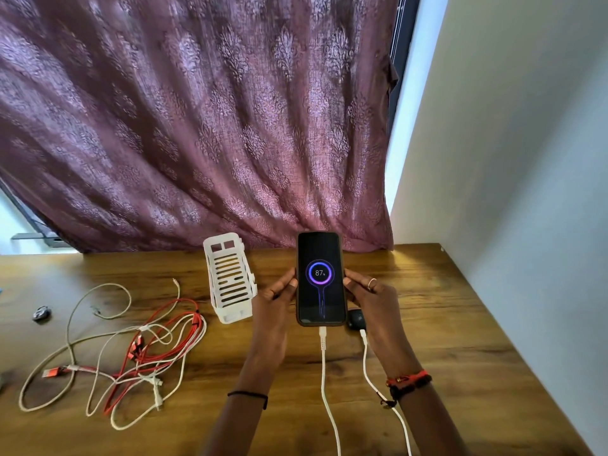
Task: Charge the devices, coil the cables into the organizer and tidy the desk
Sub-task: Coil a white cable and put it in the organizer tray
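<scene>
A black phone point(320, 279) is held upright above the wooden desk point(444, 324), its screen showing a charging ring at 87. My left hand point(274, 302) grips its left edge and my right hand point(370, 296) grips its right edge. A white cable point(324, 366) is plugged into the phone's bottom. A second white cable point(370, 373) runs to a small black device point(355, 319) lying behind my right hand, partly hidden. A white slotted organizer point(230, 278) stands left of the phone. A tangle of red and white cables point(131, 353) lies loose on the desk at the left.
A small dark round object point(41, 313) sits near the desk's left edge. A purple patterned curtain point(197, 126) hangs behind the desk and a white wall point(510, 159) borders it on the right. Bare wood shows at the front left and far right.
</scene>
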